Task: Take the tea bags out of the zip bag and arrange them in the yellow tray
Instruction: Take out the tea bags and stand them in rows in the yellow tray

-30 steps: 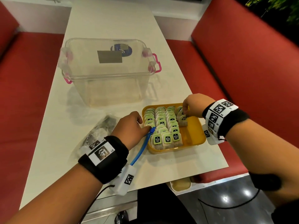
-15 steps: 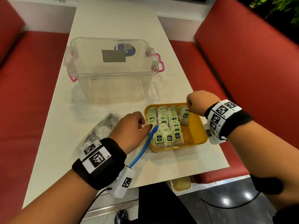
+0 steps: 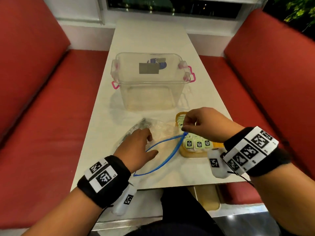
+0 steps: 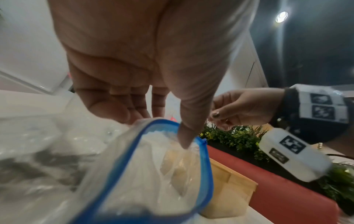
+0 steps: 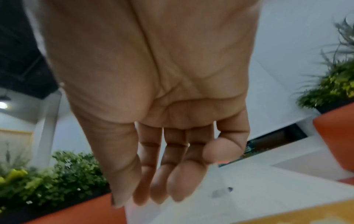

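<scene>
A clear zip bag (image 3: 163,133) with a blue zip rim lies on the white table, its mouth wide open toward me. My left hand (image 3: 150,145) has its thumb inside the mouth and its fingers over the upper layer, pinching that lip; the left wrist view shows the raised rim of the zip bag (image 4: 134,166) between thumb and fingers. The yellow tray (image 3: 187,154) sits just right of the bag, filled with rows of green-tagged tea bags (image 3: 198,143). My right hand (image 3: 185,125) hovers over the tray near the bag's corner, fingers loosely curled, holding nothing (image 5: 162,189).
A clear plastic box (image 3: 150,82) with pink latches stands behind the bag and tray. A dark crumpled wrapper (image 3: 134,130) lies under the bag's far left. Red bench seats (image 3: 51,116) flank the narrow table. The table's near edge (image 3: 170,186) is close below my wrists.
My right hand came from the tray's far right side to hover near the bag's corner. My left hand slid left off the zip corner, and the bag's mouth now gapes wide.
</scene>
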